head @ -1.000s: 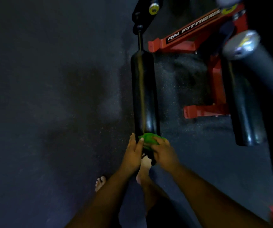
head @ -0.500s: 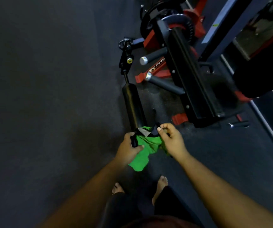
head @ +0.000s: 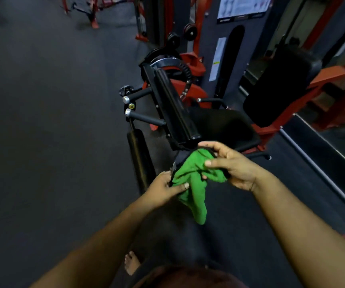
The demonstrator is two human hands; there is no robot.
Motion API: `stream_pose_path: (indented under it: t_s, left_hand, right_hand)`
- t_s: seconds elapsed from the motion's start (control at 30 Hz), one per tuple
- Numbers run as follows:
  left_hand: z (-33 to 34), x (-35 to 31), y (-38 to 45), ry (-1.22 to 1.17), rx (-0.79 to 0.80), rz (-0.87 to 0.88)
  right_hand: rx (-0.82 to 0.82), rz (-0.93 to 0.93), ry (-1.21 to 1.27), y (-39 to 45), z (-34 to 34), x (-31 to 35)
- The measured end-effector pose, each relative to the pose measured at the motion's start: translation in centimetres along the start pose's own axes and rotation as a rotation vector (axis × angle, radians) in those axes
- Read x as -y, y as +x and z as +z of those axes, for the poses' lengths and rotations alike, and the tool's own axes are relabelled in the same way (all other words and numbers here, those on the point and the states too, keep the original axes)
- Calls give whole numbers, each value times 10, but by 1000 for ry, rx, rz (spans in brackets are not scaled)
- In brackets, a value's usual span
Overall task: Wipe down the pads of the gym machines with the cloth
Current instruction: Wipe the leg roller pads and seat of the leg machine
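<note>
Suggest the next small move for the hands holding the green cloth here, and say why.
Probably bunch the crumpled green cloth into the right hand and bring it onto the black seat pad just ahead. Both hands grip the cloth in the air, the left hand pinching its edge and a tail hanging loose, so it touches no pad yet.

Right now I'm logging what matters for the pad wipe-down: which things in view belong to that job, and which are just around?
Part of the job:
- green cloth, held by left hand and right hand
- black roller pad
- black seat pad
- black back pad

Just around:
- chrome-capped handle
- instruction placard
- red frames farther back
</note>
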State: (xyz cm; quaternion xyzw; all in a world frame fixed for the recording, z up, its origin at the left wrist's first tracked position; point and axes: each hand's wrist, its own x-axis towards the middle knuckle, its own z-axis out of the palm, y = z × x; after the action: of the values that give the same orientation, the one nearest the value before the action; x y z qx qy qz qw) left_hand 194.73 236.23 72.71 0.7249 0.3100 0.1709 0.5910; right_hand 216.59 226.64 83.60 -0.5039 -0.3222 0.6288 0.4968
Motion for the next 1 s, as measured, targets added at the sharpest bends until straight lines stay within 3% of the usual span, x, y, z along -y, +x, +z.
stream_pose_path:
  t_s: [0.1, 0.17, 0.27, 0.33, 0.43, 0.53, 0.63, 0.87, 1.0]
  left_hand:
    - [58, -41, 8, -321, -66, -68]
    - [99, -66, 15, -497, -87, -116]
    - [150, -92, 25, -637, -95, -149]
    - [179, -104, 30, -674, -90, -152]
    - [211, -111, 36, -634, -43, -163]
    - [247, -115, 49, -518, 40, -171]
    - [274, -122, 63, -342, 72, -130]
    - [315, -152, 75, -260, 141, -96]
    - [316, -157, 76, -189, 143, -44]
  right_hand:
    - [-248, -136, 305, -37, -57, 1]
    - [-400, -135, 291, -59, -80, -17]
    - [-480, 102, 98, -84, -101, -61]
    - [-372, 235, 95, -108, -110, -80]
    - [-351, 164, 182, -149, -127, -87]
    - [-546, -28, 254, -183, -159, -90]
    - [-710, -78, 294, -207, -182, -76]
    - [-610, 159, 91, -238, -204, -62]
    - [-722, -143, 214, -234, -206, -50]
